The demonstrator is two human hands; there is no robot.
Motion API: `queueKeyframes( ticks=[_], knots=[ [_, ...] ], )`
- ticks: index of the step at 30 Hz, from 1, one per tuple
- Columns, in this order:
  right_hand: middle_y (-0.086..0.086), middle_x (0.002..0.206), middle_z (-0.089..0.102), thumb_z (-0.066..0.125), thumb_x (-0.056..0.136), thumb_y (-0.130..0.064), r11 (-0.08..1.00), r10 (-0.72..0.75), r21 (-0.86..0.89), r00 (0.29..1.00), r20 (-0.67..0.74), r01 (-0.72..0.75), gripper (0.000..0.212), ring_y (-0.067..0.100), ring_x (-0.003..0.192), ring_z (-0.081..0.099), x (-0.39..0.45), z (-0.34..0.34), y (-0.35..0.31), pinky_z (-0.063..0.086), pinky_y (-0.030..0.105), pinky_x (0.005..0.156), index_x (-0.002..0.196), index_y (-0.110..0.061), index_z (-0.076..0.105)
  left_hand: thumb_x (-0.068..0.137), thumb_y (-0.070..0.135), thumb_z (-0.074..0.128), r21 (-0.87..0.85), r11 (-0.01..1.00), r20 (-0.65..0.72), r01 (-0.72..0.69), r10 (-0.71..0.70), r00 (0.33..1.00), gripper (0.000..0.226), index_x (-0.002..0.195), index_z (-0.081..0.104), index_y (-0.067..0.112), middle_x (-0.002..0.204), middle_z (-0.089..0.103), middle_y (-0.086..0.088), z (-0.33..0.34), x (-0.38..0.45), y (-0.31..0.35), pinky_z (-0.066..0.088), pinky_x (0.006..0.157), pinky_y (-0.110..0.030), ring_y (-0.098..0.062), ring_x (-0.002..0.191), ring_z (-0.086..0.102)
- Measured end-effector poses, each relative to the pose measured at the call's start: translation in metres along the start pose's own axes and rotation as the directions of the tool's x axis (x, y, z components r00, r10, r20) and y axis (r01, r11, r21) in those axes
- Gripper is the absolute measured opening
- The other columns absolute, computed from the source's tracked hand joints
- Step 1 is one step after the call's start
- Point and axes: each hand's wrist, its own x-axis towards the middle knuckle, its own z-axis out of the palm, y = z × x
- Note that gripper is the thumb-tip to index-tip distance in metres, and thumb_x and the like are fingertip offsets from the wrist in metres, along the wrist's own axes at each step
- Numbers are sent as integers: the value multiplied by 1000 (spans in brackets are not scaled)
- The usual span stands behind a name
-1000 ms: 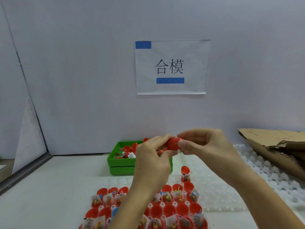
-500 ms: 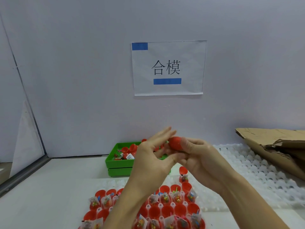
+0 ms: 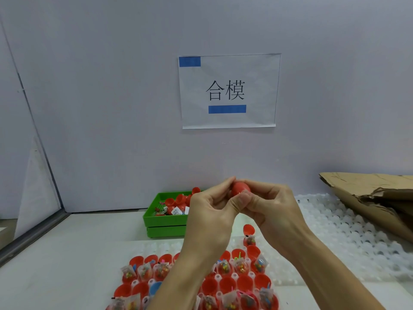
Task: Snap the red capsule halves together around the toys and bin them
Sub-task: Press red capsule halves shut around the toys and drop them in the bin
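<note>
We hold the red capsule [image 3: 240,189] up in front of us, above the work surface, pinched between both hands: our left hand [image 3: 214,206] curls round it from nine o'clock, our right hand [image 3: 270,204] from three o'clock, with both thumbs meeting beneath it. Only its rounded top shows, so we cannot tell whether the seam has fully closed. It looks like thin, stiff, smooth plastic, light and a little slippery, so we judge it best gripped by the two domed ends and squeezed straight along its axis; a skewed push would likely pop the halves apart or trap the toy's bag in the joint. The green bin [image 3: 166,220] sits beyond our hands at about ten o'clock, already holding some red capsules. Below our wrists, at six o'clock, the white tray [image 3: 335,253] carries rows of open red halves [image 3: 225,285], many with small bagged toys [image 3: 240,266] in them, waiting their turn.
</note>
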Motion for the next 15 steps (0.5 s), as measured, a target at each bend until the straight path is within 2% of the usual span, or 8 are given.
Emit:
queueKeyframes(
  ticks=[2,5,8,11,13,15],
  knots=[
    [17,98,76,74,68,-20,998,45,54,999,2,-45,25,31,95,74,1,-1,0,59,27,78,92,-16,82,70,43,75,15,1000,3,0,0,1000,72,134,60,15,115,72,15,-2,0,1,53,90,-16,0,109,66],
    [23,102,74,73,79,-19,942,179,270,979,94,-198,25,31,97,73,1,-6,-5,59,30,80,97,-2,79,67,49,76,65,998,47,-10,7,999,73,133,60,23,118,71,15,-7,1,5,52,98,-24,0,113,64],
    [26,99,71,71,79,-32,831,260,449,943,208,-328,42,27,86,73,-1,-14,-10,60,33,79,100,5,75,72,40,76,140,988,84,-59,48,995,57,127,61,34,114,70,22,-9,1,9,52,92,-17,3,112,63],
    [28,101,69,74,77,-36,784,297,483,919,259,-390,49,31,92,70,-2,-15,-10,58,40,91,103,6,74,84,18,75,186,976,72,-117,105,992,35,114,67,35,107,72,17,-7,0,11,51,84,-11,1,105,66],
    [26,103,69,80,76,-37,767,303,489,906,295,-415,51,32,99,68,-2,-14,-8,54,41,97,106,5,73,87,14,74,249,954,78,-169,155,985,28,108,70,33,102,72,12,-7,-1,13,54,84,-17,-5,101,68],
    [25,107,69,78,79,-36,762,298,482,895,332,-432,50,33,104,67,-2,-14,-8,52,41,100,109,4,72,90,17,72,315,923,105,-219,195,975,24,107,70,33,100,70,12,-8,-1,16,56,85,-24,-10,100,67]
  ],
)
